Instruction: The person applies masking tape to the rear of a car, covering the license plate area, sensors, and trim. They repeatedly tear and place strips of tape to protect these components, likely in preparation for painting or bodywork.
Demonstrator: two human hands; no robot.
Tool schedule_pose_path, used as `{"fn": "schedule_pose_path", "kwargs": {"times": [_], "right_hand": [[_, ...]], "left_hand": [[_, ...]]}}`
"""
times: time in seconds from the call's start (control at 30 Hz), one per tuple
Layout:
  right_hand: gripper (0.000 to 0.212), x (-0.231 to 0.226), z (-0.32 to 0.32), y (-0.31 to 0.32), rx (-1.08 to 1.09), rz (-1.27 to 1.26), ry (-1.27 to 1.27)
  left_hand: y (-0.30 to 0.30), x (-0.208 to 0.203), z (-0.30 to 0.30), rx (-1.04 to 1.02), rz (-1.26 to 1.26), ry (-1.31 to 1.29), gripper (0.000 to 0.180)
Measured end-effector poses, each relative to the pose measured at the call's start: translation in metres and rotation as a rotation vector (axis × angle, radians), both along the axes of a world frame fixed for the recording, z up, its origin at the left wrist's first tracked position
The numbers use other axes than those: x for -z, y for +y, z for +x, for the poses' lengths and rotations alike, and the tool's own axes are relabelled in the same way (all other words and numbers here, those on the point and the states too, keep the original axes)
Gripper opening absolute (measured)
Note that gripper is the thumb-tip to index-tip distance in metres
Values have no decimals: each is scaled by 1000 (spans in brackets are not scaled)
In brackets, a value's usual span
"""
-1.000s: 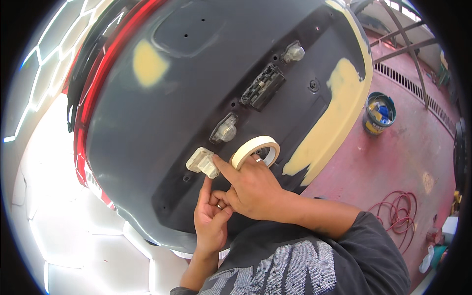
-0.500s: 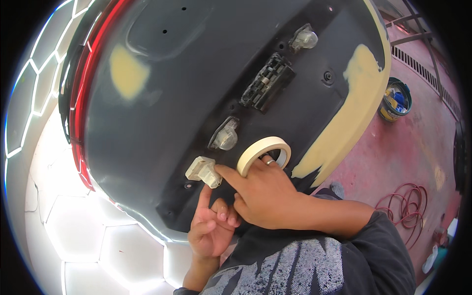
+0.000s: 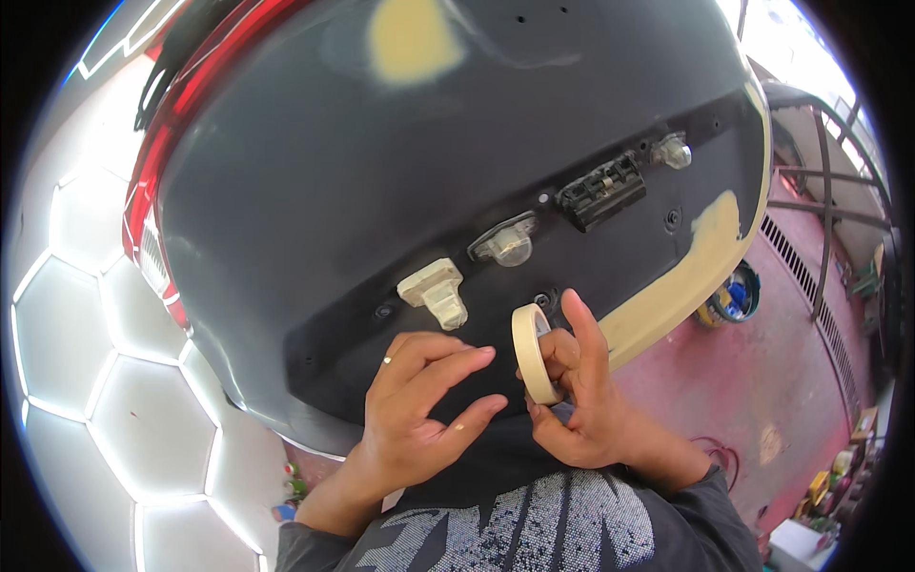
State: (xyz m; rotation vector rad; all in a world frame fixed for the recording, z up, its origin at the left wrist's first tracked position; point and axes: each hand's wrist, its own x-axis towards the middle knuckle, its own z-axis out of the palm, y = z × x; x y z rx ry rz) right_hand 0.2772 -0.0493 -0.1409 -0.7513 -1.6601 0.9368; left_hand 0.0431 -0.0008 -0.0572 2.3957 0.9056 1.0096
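My right hand (image 3: 589, 396) holds a roll of cream masking tape (image 3: 531, 355), with fingers through its ring and the index finger raised. Beside it, my left hand (image 3: 419, 405) is empty, its thumb and fingers apart in front of the panel. Small pale spots show on its thumb and on one finger. Just above the left hand, a part wrapped in cream tape (image 3: 437, 291) sticks out of a dark grey car tailgate (image 3: 286, 181). Along the same recess sit an uncovered clear lamp (image 3: 512, 244), a black latch-like piece (image 3: 602, 193) and a second clear lamp (image 3: 672, 151).
Yellowish filler patches mark the tailgate at the top (image 3: 413, 38) and along its right edge (image 3: 667, 286). A bucket (image 3: 732, 296) stands on the reddish floor beside a drain grate (image 3: 810, 286). Hexagonal light panels (image 3: 124, 410) fill the left; assorted items lie at lower right.
Both hands have come away from the tape-wrapped part. My right hand has turned upward with the tape roll; my left hand has spread its fingers. The view has shifted and rotated.
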Motion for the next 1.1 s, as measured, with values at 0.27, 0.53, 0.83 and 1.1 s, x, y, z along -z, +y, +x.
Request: {"fn": "schedule_pose_path", "kwargs": {"times": [0.27,0.53,0.83,1.1], "right_hand": [[129,-1,-16,-12,3,96,-147],[110,4,-32,-17,103,144,-218],[107,-4,-35,-26,102,201,-325],[103,-11,-32,-27,107,194,-342]], "left_hand": [[6,5,-9,101,-17,77,65],[8,24,-25,184,-86,63,56],[-7,47,-35,186,-75,14,64],[-10,46,-32,183,-130,-56,53]]}}
